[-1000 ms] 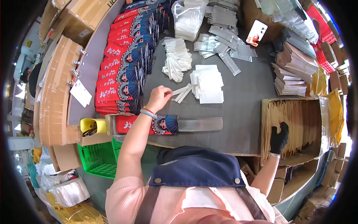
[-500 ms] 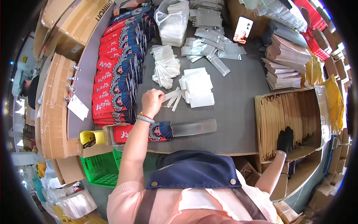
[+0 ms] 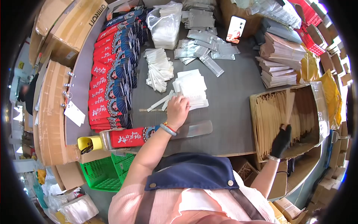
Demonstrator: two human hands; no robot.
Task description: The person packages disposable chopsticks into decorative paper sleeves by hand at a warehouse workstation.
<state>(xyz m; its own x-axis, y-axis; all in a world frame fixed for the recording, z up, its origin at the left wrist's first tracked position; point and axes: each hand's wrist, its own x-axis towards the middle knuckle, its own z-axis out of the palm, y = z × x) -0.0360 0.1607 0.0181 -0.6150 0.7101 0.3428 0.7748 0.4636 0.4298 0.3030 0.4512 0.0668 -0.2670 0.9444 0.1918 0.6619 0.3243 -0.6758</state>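
My left hand (image 3: 178, 111) rests at the lower left of a loose pile of white cards (image 3: 194, 86), its fingers bent together on a card there; the gripped edge is hidden. Beside it lie a few narrow white strips (image 3: 161, 100), below a larger pile of strips (image 3: 159, 69). My right hand (image 3: 282, 142), in a black glove with bare fingertips, pinches a brown kraft envelope (image 3: 289, 106) standing higher than the rest in the cardboard box (image 3: 253, 127). Under my left forearm lies a red and blue printed sleeve (image 3: 130, 137) with a clear bag (image 3: 199, 128) extending from it.
Rows of red and blue printed packets (image 3: 100, 89) line the left side. Clear bags (image 3: 205, 48) and a phone-shaped card (image 3: 236, 29) lie toward the back. Envelope stacks (image 3: 278, 71) stand at right. A yellow holder (image 3: 85, 143) and green basket (image 3: 100, 173) are at lower left.
My left hand has moved right and down from the small strips onto the white cards. My right hand has lifted one kraft envelope partly above the others in the box.
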